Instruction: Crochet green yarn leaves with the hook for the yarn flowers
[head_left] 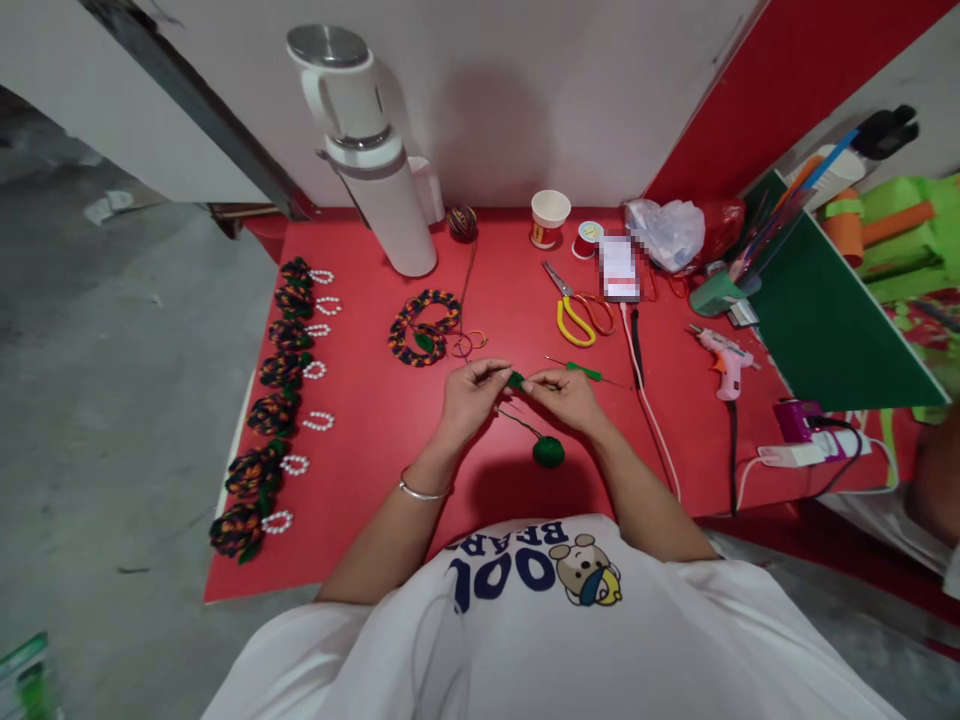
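Observation:
Between my two hands is a small dark green piece of yarn work [515, 380]. My left hand [474, 398] pinches its left end, while the fingertips of my right hand [568, 400] close on its right side. Whether a tool is also in my right hand cannot be made out. A green yarn ball [549, 452] lies just below, its strand running up toward my hands. Beyond my right hand rests a crochet hook with a green handle [585, 371]. Left of my hands lies a multicoloured braided yarn loop [425, 328] with a green leaf.
Dark yarn flowers [274, 412] and white bead rings [319, 421] line the red table's left side. Toward the back stand a white thermos [386, 205], a multicoloured yarn ball [461, 223] and a paper cup [550, 218]. Scissors [574, 310], a phone [620, 268] and a pink glue gun [724, 358] lie right.

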